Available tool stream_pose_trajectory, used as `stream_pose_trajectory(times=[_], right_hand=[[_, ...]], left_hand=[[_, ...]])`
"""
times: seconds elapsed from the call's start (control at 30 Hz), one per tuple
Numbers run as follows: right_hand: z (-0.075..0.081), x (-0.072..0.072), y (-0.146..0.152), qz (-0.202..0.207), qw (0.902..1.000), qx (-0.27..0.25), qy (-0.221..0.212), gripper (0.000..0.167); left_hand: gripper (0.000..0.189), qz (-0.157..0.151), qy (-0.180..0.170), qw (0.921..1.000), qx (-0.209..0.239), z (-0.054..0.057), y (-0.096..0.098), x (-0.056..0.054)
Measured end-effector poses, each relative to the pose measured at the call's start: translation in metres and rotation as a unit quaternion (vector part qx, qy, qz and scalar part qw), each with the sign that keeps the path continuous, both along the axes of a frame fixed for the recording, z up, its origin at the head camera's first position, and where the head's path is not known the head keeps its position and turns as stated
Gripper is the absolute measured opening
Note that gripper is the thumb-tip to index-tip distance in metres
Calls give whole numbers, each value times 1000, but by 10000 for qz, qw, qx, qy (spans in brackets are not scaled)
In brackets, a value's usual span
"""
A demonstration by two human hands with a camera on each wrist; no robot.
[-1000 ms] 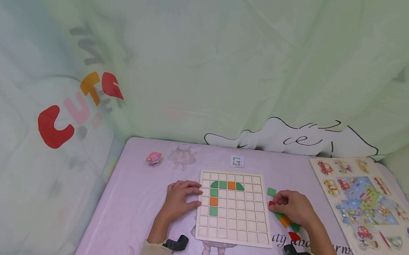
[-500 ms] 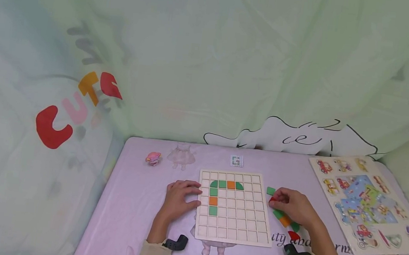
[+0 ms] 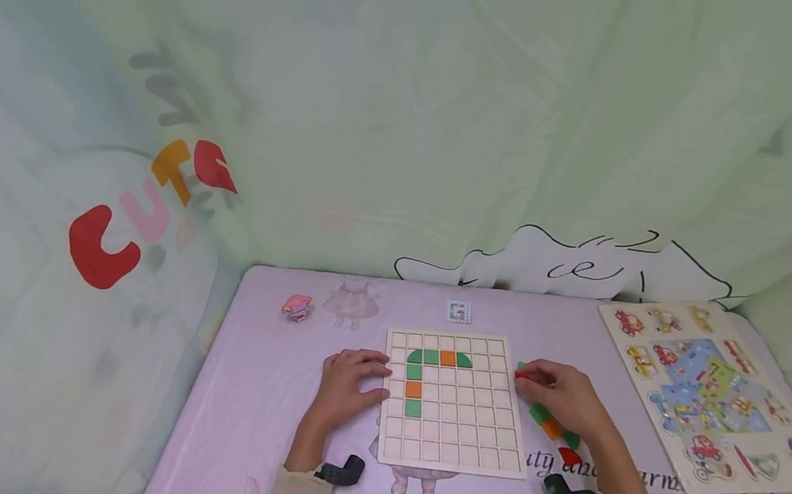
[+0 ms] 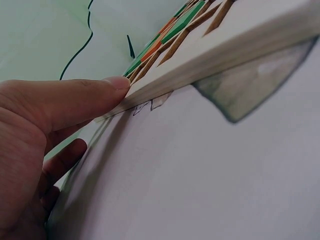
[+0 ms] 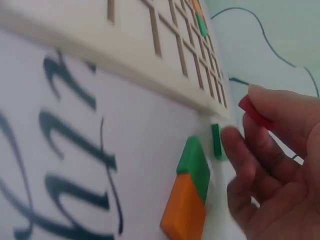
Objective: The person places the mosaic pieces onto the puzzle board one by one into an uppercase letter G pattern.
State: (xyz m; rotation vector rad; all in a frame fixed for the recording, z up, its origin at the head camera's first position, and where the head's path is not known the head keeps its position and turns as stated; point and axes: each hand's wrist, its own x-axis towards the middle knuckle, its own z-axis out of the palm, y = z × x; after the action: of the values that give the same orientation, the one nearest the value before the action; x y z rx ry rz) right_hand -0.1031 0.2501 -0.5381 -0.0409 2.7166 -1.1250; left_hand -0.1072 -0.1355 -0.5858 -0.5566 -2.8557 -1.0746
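Note:
A wooden grid board (image 3: 470,436) lies on the table with green and orange tiles set in a bent line, among them an orange tile (image 3: 413,390). My left hand (image 3: 347,387) rests at its left edge; in the left wrist view the extended thumb (image 4: 75,102) touches the rim. Beyond the right edge, my right hand (image 3: 564,397) pinches a small red piece (image 5: 256,116) between thumb and fingers, held above the table. Below that hand lie a green tile (image 5: 194,160), an orange tile (image 5: 184,207) and a red rounded piece (image 3: 569,456). Another green tile (image 5: 216,140) is partly hidden.
A picture puzzle board (image 3: 720,402) lies at the right. Behind the grid board sits a small pattern card (image 3: 458,311). A pink figurine (image 3: 298,307) stands at the back left. Fabric curtains (image 3: 376,156) enclose the table's back and sides.
My right hand has moved slightly left toward the grid board with the red piece, now covering most of the upper green tile. The left hand has stayed in place.

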Motion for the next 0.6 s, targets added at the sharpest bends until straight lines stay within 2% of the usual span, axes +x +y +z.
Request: stream_pose_trajectory(times=[0.1,0.27,0.43,0.6], right_hand=[[1,-2,-9,-70,9996,-273,10,24],[5,-3,-30,-6,9946,-997,-294,30],[5,-3,-55,410,9879,-1428,-442,34],[3,-2,-82,934,9837,-1508,-297,26]], left_hand=[[28,-21,-19,10000,8,-1,0,0],[28,-45,-3,10000,39,-1,0,-1],[29,-15,-127,9998,127,-2,-1,-2],[29,-7,-148,9998,109,-3,0,-2]])
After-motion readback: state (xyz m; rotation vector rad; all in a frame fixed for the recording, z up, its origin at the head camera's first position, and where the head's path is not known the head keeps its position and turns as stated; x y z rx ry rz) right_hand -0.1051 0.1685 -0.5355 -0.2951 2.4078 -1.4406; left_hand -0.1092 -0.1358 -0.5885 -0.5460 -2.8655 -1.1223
